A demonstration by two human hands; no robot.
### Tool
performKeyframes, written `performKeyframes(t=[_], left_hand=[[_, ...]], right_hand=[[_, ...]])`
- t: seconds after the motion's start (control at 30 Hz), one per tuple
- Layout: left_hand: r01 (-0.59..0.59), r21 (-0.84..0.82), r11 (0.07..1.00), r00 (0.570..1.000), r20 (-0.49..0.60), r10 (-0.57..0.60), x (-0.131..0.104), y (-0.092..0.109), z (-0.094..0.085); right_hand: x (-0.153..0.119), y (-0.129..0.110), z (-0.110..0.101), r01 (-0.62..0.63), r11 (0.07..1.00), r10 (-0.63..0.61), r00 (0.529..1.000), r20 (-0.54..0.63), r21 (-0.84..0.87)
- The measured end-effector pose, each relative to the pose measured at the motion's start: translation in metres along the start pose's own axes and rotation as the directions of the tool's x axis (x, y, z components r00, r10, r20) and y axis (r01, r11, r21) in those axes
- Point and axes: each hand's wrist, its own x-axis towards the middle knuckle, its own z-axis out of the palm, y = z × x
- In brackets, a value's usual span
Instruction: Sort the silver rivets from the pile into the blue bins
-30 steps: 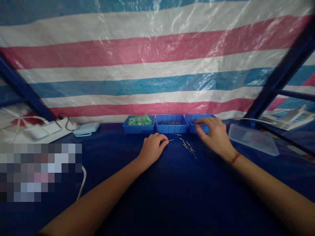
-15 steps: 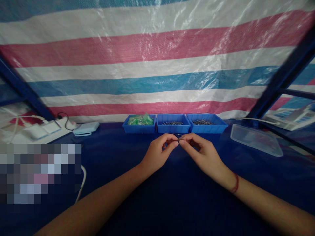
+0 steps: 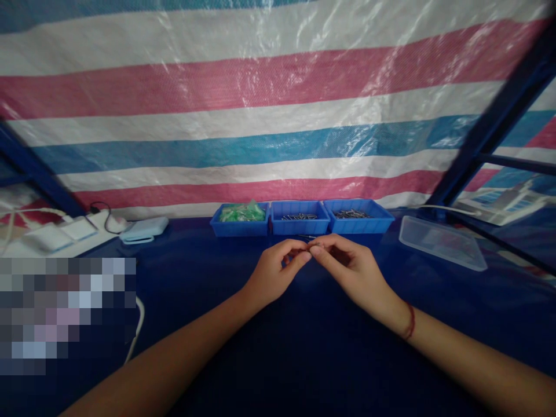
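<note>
My left hand (image 3: 278, 269) and my right hand (image 3: 354, 266) meet fingertip to fingertip above the dark blue table (image 3: 260, 359). Both are pinched closed around something small, mostly hidden by the fingers. A thin dark piece (image 3: 306, 236) shows just behind the fingertips; which hand grips it is unclear. Beyond the hands stand three blue bins in a row: the left bin (image 3: 240, 230) holds green plastic packets (image 3: 243, 213), the middle bin (image 3: 300, 227) and the right bin (image 3: 362, 226) hold small metal pieces (image 3: 351, 214).
A clear plastic lid (image 3: 441, 242) lies at the right. On the left are a light blue box (image 3: 143, 229), a white power strip (image 3: 78, 234) with plugs, and a white cable (image 3: 139, 318). A striped sheet (image 3: 260, 87) hangs behind. Blue metal posts stand at both sides.
The view has shifted slightly, so the bins and lid appear further left. My fingertips have drawn closer together, and the right fingers now overlap the left fingertips.
</note>
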Motion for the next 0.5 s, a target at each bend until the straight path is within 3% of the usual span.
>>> performKeyframes(t=[0.33,0.5], left_hand=[[-0.033,-0.034,0.999,0.998,0.049,0.035,-0.0003,0.0004,0.0022],[-0.06,0.005,0.998,0.998,-0.027,0.061,-0.0006,0.0016,0.0016]], right_hand=[[0.0001,0.0005,0.0,0.054,0.998,-0.055,0.998,-0.023,-0.046],[0.0004,0.0005,-0.0002,0.082,0.994,-0.085,0.996,-0.03,-0.066]])
